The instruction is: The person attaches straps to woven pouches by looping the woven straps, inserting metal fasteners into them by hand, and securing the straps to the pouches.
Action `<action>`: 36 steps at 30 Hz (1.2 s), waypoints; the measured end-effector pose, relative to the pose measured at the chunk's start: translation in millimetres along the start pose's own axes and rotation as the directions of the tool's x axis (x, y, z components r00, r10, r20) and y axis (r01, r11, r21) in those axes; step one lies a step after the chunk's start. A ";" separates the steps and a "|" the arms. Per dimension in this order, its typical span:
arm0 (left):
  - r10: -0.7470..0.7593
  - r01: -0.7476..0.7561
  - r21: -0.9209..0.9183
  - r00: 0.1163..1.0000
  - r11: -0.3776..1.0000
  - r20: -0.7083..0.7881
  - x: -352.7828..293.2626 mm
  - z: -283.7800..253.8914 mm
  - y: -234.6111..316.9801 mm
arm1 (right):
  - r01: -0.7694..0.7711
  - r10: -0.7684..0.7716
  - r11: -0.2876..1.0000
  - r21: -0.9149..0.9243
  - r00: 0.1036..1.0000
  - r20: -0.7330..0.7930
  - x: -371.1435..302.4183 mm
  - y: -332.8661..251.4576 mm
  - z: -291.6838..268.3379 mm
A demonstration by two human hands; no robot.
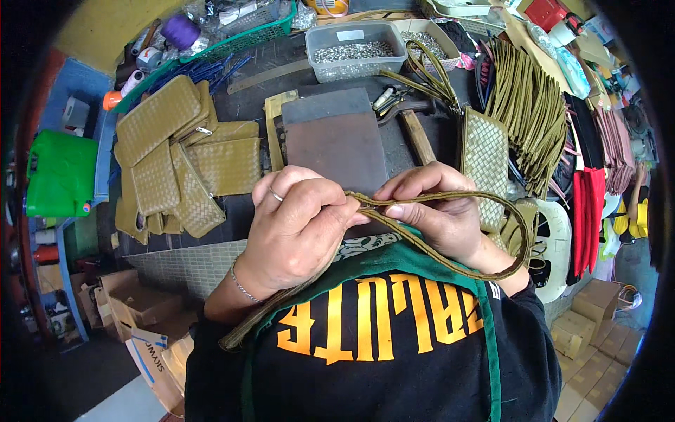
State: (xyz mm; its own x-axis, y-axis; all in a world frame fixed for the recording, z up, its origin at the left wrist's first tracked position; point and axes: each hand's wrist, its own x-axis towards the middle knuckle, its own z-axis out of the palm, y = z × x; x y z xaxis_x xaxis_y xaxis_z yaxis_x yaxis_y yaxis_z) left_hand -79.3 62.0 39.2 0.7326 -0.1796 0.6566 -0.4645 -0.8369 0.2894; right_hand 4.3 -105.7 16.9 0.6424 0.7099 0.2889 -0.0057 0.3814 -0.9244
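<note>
A long, narrow olive strap point(526, 239) is pinched between both my hands, close together in front of my chest. It loops out to the right around my right wrist, and a tail hangs down past my left forearm. My left hand point(299, 221) is closed on the strap, its fingers curled. On the other side of the join, my right hand point(439, 214) grips the strap between thumb and fingers. Any small part at the pinch is hidden. Just beyond my hands lies a dark flat slab point(337, 148).
Woven olive zip pouches point(165, 172) are piled at left; another woven pouch point(485, 151) lies at right beside a bundle of olive straps point(524, 105). A wooden-handled hammer point(420, 137) rests beside the slab. Behind stands a clear tub of small metal pieces point(334, 68).
</note>
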 end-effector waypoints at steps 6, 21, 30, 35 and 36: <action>-0.005 0.005 0.005 1.000 1.000 0.013 0.7 -1.6 3.0 | -0.015 0.015 0.999 0.050 1.000 0.006 -2.7 -1.5 0.9; -0.105 0.112 -0.054 0.986 0.992 0.126 0.1 -4.1 8.0 | 0.103 -0.102 0.995 -0.016 0.994 0.050 -6.0 1.1 -0.9; -0.124 0.139 -0.092 0.980 0.986 0.152 0.5 -4.6 5.5 | 0.079 -0.077 0.997 -0.014 0.993 0.094 -6.3 0.3 -2.7; -0.119 0.128 -0.052 0.982 0.990 0.148 2.2 -3.3 4.2 | 0.161 -0.140 0.973 -0.168 0.982 0.129 -1.1 10.4 4.4; -0.130 0.147 -0.091 0.977 0.985 0.170 2.9 -2.6 3.9 | 0.167 -0.164 0.984 -0.061 0.985 0.056 -2.3 19.5 7.5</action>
State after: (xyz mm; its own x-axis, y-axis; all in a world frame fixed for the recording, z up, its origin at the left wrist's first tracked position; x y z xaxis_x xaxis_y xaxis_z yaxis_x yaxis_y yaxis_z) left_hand -80.3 59.6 44.0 0.8605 -0.1543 0.4856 -0.3952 -0.8036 0.4450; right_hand -3.0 -95.4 0.1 0.5910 0.6697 0.4498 0.1481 0.4580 -0.8765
